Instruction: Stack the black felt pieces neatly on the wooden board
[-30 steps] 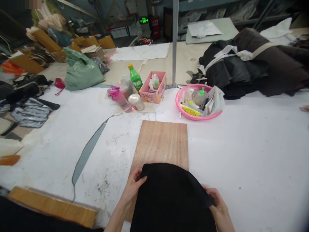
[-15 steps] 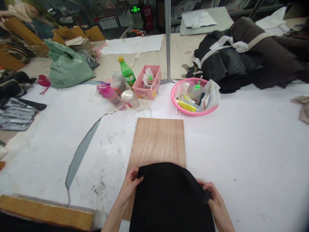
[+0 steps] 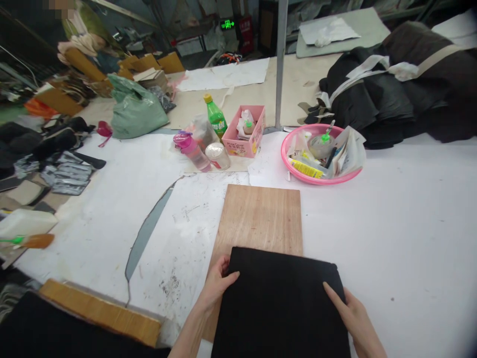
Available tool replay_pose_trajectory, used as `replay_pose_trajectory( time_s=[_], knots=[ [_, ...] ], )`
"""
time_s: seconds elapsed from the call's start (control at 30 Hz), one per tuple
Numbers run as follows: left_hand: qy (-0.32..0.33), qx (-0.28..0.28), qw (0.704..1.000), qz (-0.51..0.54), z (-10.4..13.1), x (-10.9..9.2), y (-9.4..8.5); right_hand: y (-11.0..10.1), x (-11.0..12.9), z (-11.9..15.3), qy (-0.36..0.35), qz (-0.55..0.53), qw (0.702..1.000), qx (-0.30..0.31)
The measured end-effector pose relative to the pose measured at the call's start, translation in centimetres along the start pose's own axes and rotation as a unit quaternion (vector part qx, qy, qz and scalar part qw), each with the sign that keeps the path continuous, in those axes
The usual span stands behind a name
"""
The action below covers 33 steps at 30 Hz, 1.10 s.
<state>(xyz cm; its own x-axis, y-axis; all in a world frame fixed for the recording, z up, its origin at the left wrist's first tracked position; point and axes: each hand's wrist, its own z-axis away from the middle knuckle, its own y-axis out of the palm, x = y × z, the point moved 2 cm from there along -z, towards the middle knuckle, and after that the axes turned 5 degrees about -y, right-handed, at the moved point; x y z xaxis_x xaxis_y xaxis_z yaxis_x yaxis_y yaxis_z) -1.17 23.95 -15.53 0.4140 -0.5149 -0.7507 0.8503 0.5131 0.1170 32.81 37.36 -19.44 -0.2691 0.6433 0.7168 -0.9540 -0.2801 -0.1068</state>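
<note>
Held black sheet [image 3: 281, 308] over wooden board [image 3: 261, 214], toward the near edge of the desk [image 3: 402, 238]

Grasped the sheet at two places; pinched its far left corner with the left hand [image 3: 218, 286], with thumb on top and the other fingers largely behind the edge; gripped its right edge with the right hand [image 3: 354, 315], a little short of the far right corner, with thumb laid on top and the rest mostly tucked out of sight; kept the near part of the board covered and the far part bare; could not tell resting from hovering there; lost sight of the sheet's near end below.

Saw, between the board and the far edge of the desk, a pink basin [image 3: 316, 181] holding a yellow tube [image 3: 307, 169] among papers; found, left of that, a pink box [image 3: 238, 148], a green bottle [image 3: 216, 118], a jar [image 3: 218, 156] and a pink water bottle [image 3: 194, 151] close together; spotted, toward the far left corner, a green bag [image 3: 137, 112]; noted, toward the far right corner, a strapped bundle of dark cloth [image 3: 410, 89]; saw, toward the near left corner, a brown strip [image 3: 100, 311] beside black material [image 3: 67, 328].
</note>
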Motion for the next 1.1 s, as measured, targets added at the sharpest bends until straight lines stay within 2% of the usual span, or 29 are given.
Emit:
replay_pose_trajectory(
  time_s=[0.1, 0.23, 0.43, 0.8, 1.1],
  knots=[
    [-0.023, -0.021, 0.999, 0.012, -0.5, -0.3, 0.4, 0.5, -0.2, 0.2, 0.010, -0.028, 0.999, -0.026],
    [-0.035, -0.040, 0.998, 0.032, -0.6, -0.5, 0.8, 0.7, -0.4, 1.7, 0.009, -0.079, 0.996, 0.028],
    [0.007, -0.048, 0.998, 0.036, 0.9, -0.8, 0.2, -0.6, -0.3, 2.3, -0.094, -0.011, 0.992, 0.078],
    [0.067, 0.027, 0.996, 0.043, 2.6, -0.9, -0.5, -1.4, -1.6, 2.1, -0.064, -0.047, 0.992, 0.099],
    [0.075, 0.032, 0.996, 0.034, 2.8, -0.9, -0.7, -1.1, -1.1, 2.4, -0.063, -0.067, 0.987, 0.128]
  ],
)
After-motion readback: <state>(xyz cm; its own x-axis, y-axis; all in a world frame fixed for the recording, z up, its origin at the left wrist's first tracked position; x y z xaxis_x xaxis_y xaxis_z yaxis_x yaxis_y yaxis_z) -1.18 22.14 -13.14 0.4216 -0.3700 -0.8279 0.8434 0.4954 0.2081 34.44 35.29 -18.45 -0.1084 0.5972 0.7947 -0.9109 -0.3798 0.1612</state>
